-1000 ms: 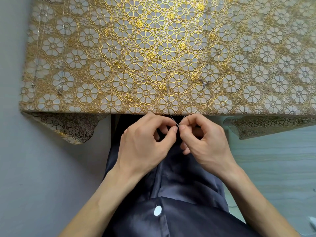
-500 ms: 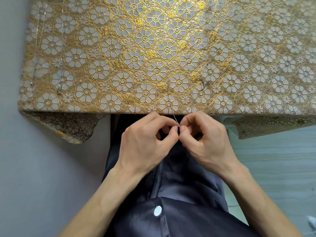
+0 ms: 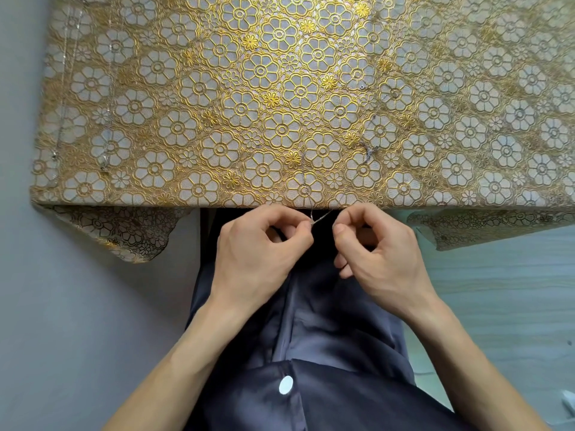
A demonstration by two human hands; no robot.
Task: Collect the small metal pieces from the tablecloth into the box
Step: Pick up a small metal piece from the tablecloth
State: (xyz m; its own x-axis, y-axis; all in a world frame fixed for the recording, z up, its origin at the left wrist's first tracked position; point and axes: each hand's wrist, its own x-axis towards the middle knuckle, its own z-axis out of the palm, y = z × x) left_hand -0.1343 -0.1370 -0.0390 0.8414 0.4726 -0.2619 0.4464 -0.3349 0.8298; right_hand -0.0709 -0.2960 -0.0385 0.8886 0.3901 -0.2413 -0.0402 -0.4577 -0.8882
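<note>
Both — left hand (image 3: 258,259), right hand (image 3: 381,256) — pinch one thin chain (image 3: 322,216).

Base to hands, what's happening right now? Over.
Left hand, right hand pinch thin chain at tablecloth edge. Other metal pieces on it. Box not in view.

1. Two hands: left hand (image 3: 258,253), right hand (image 3: 382,256).
2. One held chain (image 3: 322,216).
3. Two loose chains (image 3: 63,88) (image 3: 105,157) at the cloth's left.
4. One metal tangle (image 3: 369,150).
5. One tablecloth (image 3: 186,88).
6. One button (image 3: 286,385).
</note>
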